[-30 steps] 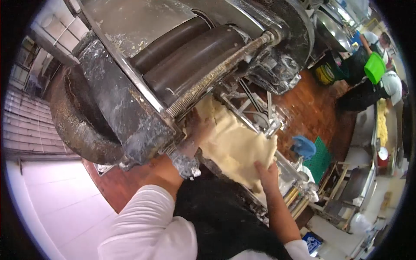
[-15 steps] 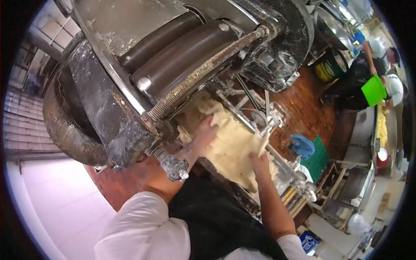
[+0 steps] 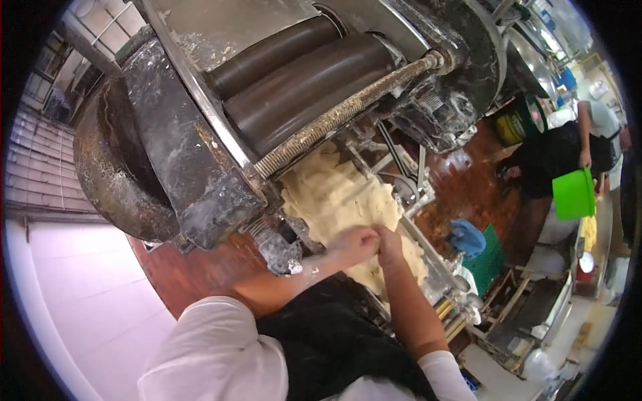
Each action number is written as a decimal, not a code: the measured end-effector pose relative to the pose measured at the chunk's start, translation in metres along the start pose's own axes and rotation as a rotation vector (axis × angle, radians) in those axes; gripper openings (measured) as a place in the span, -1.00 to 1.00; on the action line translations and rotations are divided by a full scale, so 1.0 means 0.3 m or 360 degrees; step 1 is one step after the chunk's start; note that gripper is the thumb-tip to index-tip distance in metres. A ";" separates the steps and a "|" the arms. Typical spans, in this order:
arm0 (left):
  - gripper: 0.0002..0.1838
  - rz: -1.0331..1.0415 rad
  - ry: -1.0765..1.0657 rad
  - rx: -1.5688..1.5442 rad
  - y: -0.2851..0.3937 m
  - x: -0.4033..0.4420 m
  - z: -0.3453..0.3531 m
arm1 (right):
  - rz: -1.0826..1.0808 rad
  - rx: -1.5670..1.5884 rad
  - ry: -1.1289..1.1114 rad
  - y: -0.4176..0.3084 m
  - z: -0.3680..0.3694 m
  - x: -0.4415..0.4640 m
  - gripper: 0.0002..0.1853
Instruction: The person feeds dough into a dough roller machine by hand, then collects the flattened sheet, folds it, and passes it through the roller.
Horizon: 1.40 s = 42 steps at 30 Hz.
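A broad, uneven sheet of pale dough (image 3: pixel 338 197) lies beneath the rollers of a dough sheeter (image 3: pixel 314 87). Above its near part my two hands meet. My left hand (image 3: pixel 358 246) comes in from the left with its fingers curled closed. Touching it from the right is my right hand (image 3: pixel 389 246), its fingers also drawn together. Whatever lies between the fingers, if anything, is hidden. Dough spreads under and around both hands.
A threaded rod (image 3: pixel 348 107) crosses the machine's front, and a big bolt end (image 3: pixel 281 254) juts out near my left forearm. On the right, a person in a black apron (image 3: pixel 558 157) holds a green tub (image 3: pixel 574 194). A blue cloth (image 3: pixel 466 238) lies on the floor.
My hands have left their separate spots on the dough and come together above it. The dough's raised right edge now lies lower. The other person's green tub is lower in view.
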State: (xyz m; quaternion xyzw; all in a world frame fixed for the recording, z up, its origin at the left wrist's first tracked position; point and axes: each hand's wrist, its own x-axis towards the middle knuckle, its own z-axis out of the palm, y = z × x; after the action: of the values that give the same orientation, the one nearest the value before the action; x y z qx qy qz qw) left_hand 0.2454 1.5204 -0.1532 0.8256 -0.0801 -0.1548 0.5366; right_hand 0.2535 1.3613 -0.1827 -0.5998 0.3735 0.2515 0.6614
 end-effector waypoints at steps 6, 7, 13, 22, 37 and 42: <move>-0.35 0.0218 0.0367 0.0590 -0.134 0.168 -0.234 | -0.0421 0.0465 0.0019 -0.066 0.010 -0.199 -0.58; -0.32 0.0188 0.0261 0.0648 -0.188 0.202 -0.239 | -0.0297 0.0471 -0.0009 -0.057 -0.031 -0.208 -0.50; -0.21 -0.0088 -0.0176 0.0872 -0.375 0.228 -0.196 | -0.0476 0.0520 -0.0029 -0.192 -0.125 -0.497 -0.42; -0.67 -0.0250 0.0152 0.0385 -0.404 0.244 -0.137 | -0.0549 0.0485 0.0160 -0.214 -0.208 -0.692 -0.31; -0.19 0.0236 -0.0156 0.0657 -0.064 -0.069 -0.180 | -0.1139 0.0817 0.0106 -0.429 -0.279 -0.997 -0.14; -0.29 0.0009 -0.1653 -0.0161 0.329 -0.310 -0.593 | -0.1307 0.0632 -0.0147 -0.614 -0.263 -1.086 -0.31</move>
State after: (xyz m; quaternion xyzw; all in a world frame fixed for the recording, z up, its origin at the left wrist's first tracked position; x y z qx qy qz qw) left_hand 0.2222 1.6607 0.0195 0.6129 -0.3304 -0.5462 0.4657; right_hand 0.1884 1.2931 0.1879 -0.5480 0.1159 -0.0816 0.8244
